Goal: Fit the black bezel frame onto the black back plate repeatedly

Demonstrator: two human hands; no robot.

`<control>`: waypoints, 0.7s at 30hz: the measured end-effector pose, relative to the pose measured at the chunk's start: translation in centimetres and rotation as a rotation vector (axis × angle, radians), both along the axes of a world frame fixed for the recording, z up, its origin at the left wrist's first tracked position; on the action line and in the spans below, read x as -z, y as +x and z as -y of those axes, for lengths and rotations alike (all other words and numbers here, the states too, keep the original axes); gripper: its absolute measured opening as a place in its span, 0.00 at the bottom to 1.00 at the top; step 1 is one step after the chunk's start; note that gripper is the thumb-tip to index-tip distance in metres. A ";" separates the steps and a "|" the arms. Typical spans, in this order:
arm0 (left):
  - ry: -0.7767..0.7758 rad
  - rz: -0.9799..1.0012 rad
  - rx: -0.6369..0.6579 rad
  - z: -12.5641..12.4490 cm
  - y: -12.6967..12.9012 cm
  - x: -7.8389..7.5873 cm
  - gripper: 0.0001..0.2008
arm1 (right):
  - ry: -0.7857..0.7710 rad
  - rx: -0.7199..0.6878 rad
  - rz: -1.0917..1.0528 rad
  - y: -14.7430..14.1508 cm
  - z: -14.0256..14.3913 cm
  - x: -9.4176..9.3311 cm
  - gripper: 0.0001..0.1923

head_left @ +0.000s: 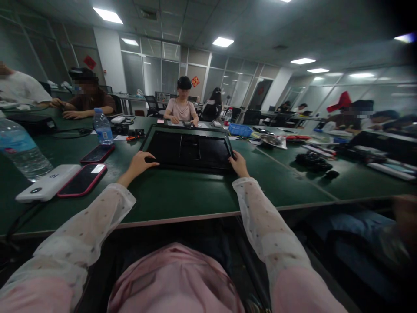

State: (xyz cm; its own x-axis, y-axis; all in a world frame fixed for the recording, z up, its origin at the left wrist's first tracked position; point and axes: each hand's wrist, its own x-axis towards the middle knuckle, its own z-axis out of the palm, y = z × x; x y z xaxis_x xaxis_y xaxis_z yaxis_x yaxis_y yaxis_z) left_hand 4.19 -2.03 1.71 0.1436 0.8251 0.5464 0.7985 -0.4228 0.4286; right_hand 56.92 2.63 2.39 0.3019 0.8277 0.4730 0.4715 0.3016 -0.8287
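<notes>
Head view: both bare hands are at a black tray-like panel (164, 147), which lies on the green table (182, 198) in front of the wearer. Right hand (239, 165) pinches the panel's right front corner; left hand (139, 166) is at the left front corner, thumb and forefinger apart, firm grip can't be told. Step in hand looks like steadying or positioning the panel; any shift calls for a secure hold on both sides, kept level.

Containers: panel has a shallow recess with raised ribs mid-way, no loose part made out inside. Large water bottle (24, 150) at far left, clear liquid; smaller water bottle (103, 128) beyond two phones, also clear liquid. Blue basket (240, 130) right of panel, contents too small to tell. Metal bowl (273, 140) nearby, contents unclear.
</notes>
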 end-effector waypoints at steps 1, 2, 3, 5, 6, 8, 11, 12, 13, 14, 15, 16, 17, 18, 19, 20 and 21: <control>-0.015 -0.010 0.014 -0.2 -0.1 0.1 0.18 | 0.029 0.034 0.078 0.1 -0.2 0.3 0.24; -0.030 -0.019 0.028 -0.3 -0.1 0.2 0.18 | 0.046 0.071 0.142 0.3 -0.3 0.6 0.24; -0.042 -0.027 0.041 -0.5 -0.2 0.3 0.17 | 0.051 0.109 0.189 0.4 -0.4 0.8 0.24; -0.050 -0.035 0.063 -0.7 -0.1 0.5 0.16 | 0.038 0.157 0.247 0.6 -0.5 1.3 0.24; -0.048 -0.039 0.074 -0.8 -0.1 0.6 0.16 | 0.028 0.166 0.263 0.7 -0.6 1.5 0.24; -0.040 -0.049 0.089 -1.0 0.0 0.8 0.15 | 0.010 0.166 0.282 0.8 -0.7 2.0 0.24; -0.047 -0.075 0.085 -1.1 -0.1 0.9 0.15 | 0.003 0.166 0.301 0.9 -0.8 2.6 0.25; -0.053 -0.084 0.079 -1.1 -0.2 1.0 0.15 | -0.002 0.173 0.307 0.9 -0.9 2.8 0.25; -0.057 -0.093 0.075 -1.1 -0.2 1.0 0.15 | -0.009 0.180 0.315 0.9 -1.0 2.9 0.25; -0.057 -0.100 0.075 -1.0 -0.3 1.1 0.15 | -0.019 0.186 0.323 1.0 -1.0 3.0 0.25; -0.054 -0.105 0.078 -1.0 -0.3 1.1 0.15 | -0.030 0.190 0.332 1.0 -1.1 3.0 0.25; -0.048 -0.109 0.084 -1.0 -0.3 1.2 0.16 | -0.040 0.190 0.341 1.1 -1.1 3.1 0.25; -0.042 -0.111 0.092 -1.0 -0.4 1.2 0.16 | -0.045 0.188 0.348 1.1 -1.2 3.1 0.26; -0.037 -0.112 0.097 -1.0 -0.4 1.2 0.16 | -0.047 0.185 0.354 1.2 -1.2 3.1 0.26; -0.036 -0.115 0.099 -1.0 -0.4 1.2 0.17 | -0.045 0.182 0.356 1.3 -1.2 3.1 0.26; -0.040 -0.119 0.100 -1.0 -0.4 1.2 0.17 | -0.041 0.179 0.355 1.3 -1.2 3.0 0.26; -0.047 -0.123 0.099 -1.0 -0.5 1.3 0.17 | -0.036 0.175 0.353 1.4 -1.2 3.0 0.26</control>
